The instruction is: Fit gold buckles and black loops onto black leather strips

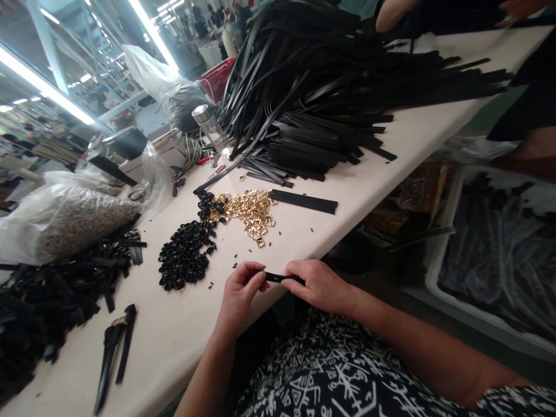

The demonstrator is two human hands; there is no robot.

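A short black strap (274,277) is stretched between my two hands just over the table's front edge. My left hand (243,289) pinches its left end between thumb and fingers. Its other end is gripped by my right hand (319,284), whose fingers partly hide it. Beyond my hands lies a pile of gold-coloured metal buckles (254,208). To the left of these is a heap of small black loops (185,255). A few black strips (304,200) lie side by side right of the buckles.
A large bundle of long black straps (313,75) covers the far table. Finished-looking strap pieces (56,295) heap up at left, near a plastic bag of metal parts (73,223). A glass bottle (211,127) stands behind. A white bin (438,272) is at right; another person's arm (393,13) shows at the top.
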